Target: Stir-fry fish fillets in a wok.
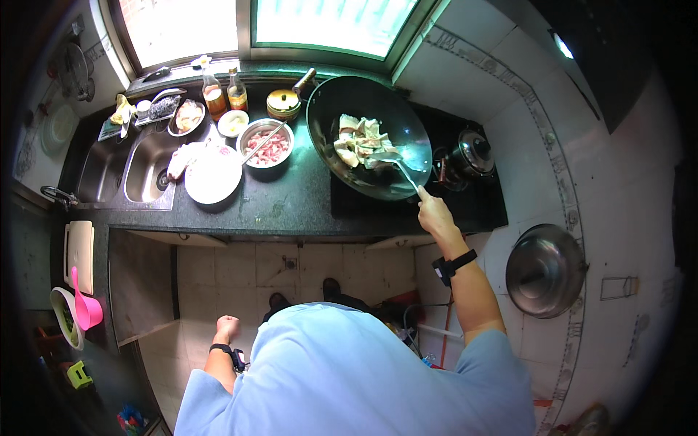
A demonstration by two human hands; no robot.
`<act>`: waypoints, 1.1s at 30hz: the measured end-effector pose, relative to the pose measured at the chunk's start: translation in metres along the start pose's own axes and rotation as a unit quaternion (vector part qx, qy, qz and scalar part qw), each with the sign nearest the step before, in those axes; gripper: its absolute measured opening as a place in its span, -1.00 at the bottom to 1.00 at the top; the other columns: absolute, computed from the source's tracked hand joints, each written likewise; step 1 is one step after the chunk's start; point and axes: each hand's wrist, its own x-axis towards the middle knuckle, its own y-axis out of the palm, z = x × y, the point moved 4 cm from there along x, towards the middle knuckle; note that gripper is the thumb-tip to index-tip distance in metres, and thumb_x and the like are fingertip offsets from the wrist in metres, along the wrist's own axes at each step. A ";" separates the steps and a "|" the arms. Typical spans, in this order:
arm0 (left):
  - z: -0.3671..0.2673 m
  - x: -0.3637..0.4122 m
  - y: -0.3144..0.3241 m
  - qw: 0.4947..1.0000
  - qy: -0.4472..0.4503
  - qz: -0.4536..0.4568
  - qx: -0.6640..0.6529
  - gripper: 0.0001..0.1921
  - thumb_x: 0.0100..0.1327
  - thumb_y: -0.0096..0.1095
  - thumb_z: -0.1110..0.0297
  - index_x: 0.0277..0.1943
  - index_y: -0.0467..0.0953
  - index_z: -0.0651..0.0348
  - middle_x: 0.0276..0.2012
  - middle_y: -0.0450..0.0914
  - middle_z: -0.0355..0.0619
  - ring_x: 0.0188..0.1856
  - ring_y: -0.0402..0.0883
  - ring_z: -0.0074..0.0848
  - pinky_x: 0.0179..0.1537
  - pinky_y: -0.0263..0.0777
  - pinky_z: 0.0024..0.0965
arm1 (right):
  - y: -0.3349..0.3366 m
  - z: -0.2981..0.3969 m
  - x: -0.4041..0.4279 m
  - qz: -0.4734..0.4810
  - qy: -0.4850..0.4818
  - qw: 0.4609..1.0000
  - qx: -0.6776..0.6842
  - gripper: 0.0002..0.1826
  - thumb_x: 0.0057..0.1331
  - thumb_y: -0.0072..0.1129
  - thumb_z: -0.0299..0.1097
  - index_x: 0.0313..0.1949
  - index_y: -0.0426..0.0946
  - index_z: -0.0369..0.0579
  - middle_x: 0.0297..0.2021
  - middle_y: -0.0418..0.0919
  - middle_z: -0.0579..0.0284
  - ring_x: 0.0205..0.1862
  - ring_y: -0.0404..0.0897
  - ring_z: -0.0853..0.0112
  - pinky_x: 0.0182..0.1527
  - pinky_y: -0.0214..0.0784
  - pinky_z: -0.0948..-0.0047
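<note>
My right hand point(435, 211) grips the handle of a metal spatula point(402, 168), whose blade touches pale slices of meat point(361, 140) in a large dark wok point(338, 90). The wok stands on the black stove point(360, 204) below the window. My left hand point(228, 327) hangs at my side, its fingers curled in, and holds nothing that I can see. Left of the wok, a metal bowl point(244, 155) of raw meat strips point(267, 147) has chopsticks point(264, 143) lying across it. Beside that bowl is a white plate point(214, 177).
A lidded pot point(474, 152) stands on the right burner. Two bottles point(214, 95), a small yellow-lidded pot point(283, 103) and a bowl of pale pieces point(233, 123) line the back. A double sink point(150, 169) is at left. A large metal lid point(545, 271) hangs on the right wall.
</note>
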 end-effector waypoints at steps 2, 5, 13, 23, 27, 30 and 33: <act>0.003 -0.004 0.001 1.000 -0.004 -0.008 -0.009 -0.88 0.22 0.06 0.60 -0.38 0.32 0.18 -0.67 0.28 -0.25 -0.72 0.24 -0.63 -0.74 0.11 -0.47 | 0.000 -0.001 -0.004 0.003 0.012 1.000 -0.008 -0.54 0.30 -0.08 -0.43 0.21 0.35 -0.10 -0.29 0.60 -0.32 -0.21 0.60 -0.16 -0.12 0.43 -0.09; 0.005 -0.009 0.001 1.000 -0.017 -0.006 -0.011 -0.89 0.23 0.05 0.59 -0.38 0.32 0.18 -0.66 0.29 -0.23 -0.72 0.25 -0.61 -0.74 0.11 -0.47 | 0.003 0.001 -0.008 0.017 0.016 1.000 -0.018 -0.54 0.31 -0.12 -0.41 0.21 0.36 -0.09 -0.29 0.60 -0.32 -0.19 0.60 -0.16 -0.11 0.43 -0.09; 0.003 -0.003 0.003 1.000 -0.013 0.002 -0.007 -0.92 0.21 0.11 0.56 -0.39 0.40 0.21 -0.62 0.41 -0.19 -0.68 0.39 -0.55 -0.72 0.26 -0.45 | 0.011 0.010 -0.004 0.034 0.035 0.999 -0.020 -0.54 0.32 -0.19 -0.44 0.22 0.34 -0.10 -0.29 0.60 -0.34 -0.16 0.61 -0.16 -0.09 0.43 -0.10; -0.004 -0.005 0.010 1.000 -0.004 -0.005 0.011 -0.94 0.21 0.13 0.53 -0.38 0.43 0.21 -0.59 0.47 -0.16 -0.66 0.44 -0.54 -0.69 0.34 -0.44 | 0.014 0.008 -0.002 0.041 0.030 0.998 -0.036 -0.55 0.31 -0.20 -0.47 0.20 0.32 -0.12 -0.30 0.60 -0.35 -0.15 0.61 -0.16 -0.10 0.44 -0.10; -0.004 -0.006 0.011 1.000 -0.006 -0.007 -0.005 -0.94 0.20 0.13 0.53 -0.39 0.43 0.22 -0.60 0.46 -0.16 -0.66 0.45 -0.53 -0.68 0.35 -0.44 | 0.016 0.005 -0.003 0.021 0.034 0.999 -0.025 -0.50 0.27 -0.15 -0.47 0.24 0.33 -0.10 -0.32 0.58 -0.39 -0.20 0.60 -0.18 -0.11 0.42 -0.07; -0.003 -0.004 0.012 1.000 0.001 0.009 -0.007 -0.92 0.20 0.13 0.55 -0.41 0.43 0.22 -0.61 0.45 -0.17 -0.66 0.44 -0.53 -0.69 0.34 -0.43 | 0.015 0.005 -0.003 0.021 0.031 0.999 -0.025 -0.50 0.28 -0.17 -0.47 0.24 0.33 -0.10 -0.32 0.58 -0.39 -0.20 0.59 -0.19 -0.11 0.43 -0.07; 0.000 -0.005 0.012 1.000 0.003 0.007 -0.013 -0.92 0.20 0.12 0.56 -0.41 0.42 0.22 -0.62 0.44 -0.18 -0.67 0.43 -0.54 -0.70 0.30 -0.44 | 0.015 0.005 -0.003 0.024 0.031 0.999 -0.026 -0.50 0.28 -0.17 -0.48 0.24 0.33 -0.10 -0.31 0.58 -0.38 -0.19 0.59 -0.18 -0.11 0.43 -0.06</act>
